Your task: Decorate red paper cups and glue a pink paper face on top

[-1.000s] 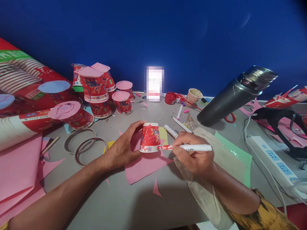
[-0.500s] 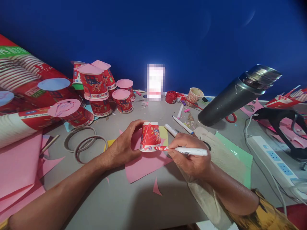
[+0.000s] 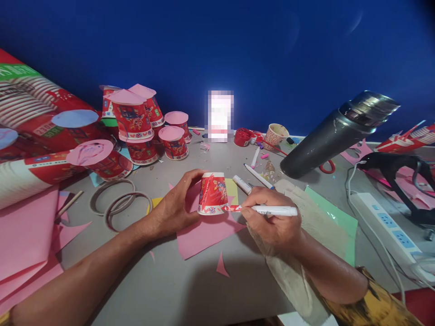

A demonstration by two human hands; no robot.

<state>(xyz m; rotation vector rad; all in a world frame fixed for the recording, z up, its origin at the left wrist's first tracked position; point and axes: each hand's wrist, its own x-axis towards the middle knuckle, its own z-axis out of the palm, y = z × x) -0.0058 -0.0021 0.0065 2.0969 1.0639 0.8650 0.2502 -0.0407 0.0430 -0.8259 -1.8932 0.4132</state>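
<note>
A red patterned paper cup (image 3: 213,194) stands upside down over a pink paper sheet (image 3: 204,237) in the middle of the table. My left hand (image 3: 180,199) is closed around the cup's left side, thumb near the rim and fingers behind. In my right hand (image 3: 272,219) is a white marker pen (image 3: 278,210) with a red-smeared front end. Its tip points left, at the cup's lower right edge; whether it touches is hard to tell. Behind my right hand lies another white marker (image 3: 242,184), beside a beige cloth (image 3: 306,217).
Pink-topped red cups (image 3: 132,115) are stacked at the back left, near packs of paper cups (image 3: 30,108). Two rings (image 3: 129,199) lie by my left forearm. At the right are a dark thermos flask (image 3: 326,140) and a white power strip (image 3: 384,222). A bright blurred screen (image 3: 220,117) stands behind.
My right hand and the marker have shifted slightly right, so the tip has slid from the cup's lower front to its right edge. The left hand and cup stay put.
</note>
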